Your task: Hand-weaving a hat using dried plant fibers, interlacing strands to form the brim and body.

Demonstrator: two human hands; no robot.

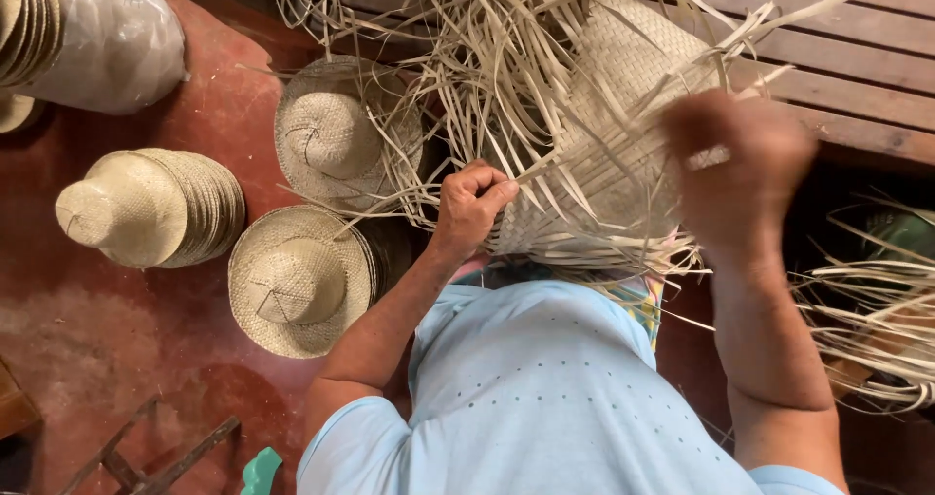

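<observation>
**Inspector:** Begin with the largest item. Where is the work piece?

**Assistant:** A half-woven straw hat [623, 134] sits on the person's lap, in front of the light blue shirt [545, 398], with loose palm strips [467, 57] fanning out over the wooden bench [857, 57]. Finished hats lie to the left on the red floor [146, 339]: a stacked pile [146, 208] and two single hats [297, 281].

**Inspector:** Step in hand?

**Assistant:** In my judgement, weaving of the body or brim, mid-course; many strips are unworked. The next move calls for keeping the woven edge pinned while a free strip is crossed and drawn tight.

**Inspector:** The hands?

**Assistant:** Left hand [472, 203] is closed in a fist, gripping strips at the woven edge. Right hand [735, 159] is blurred against the hat; its fingers look curled, but I cannot tell what they hold.
</observation>
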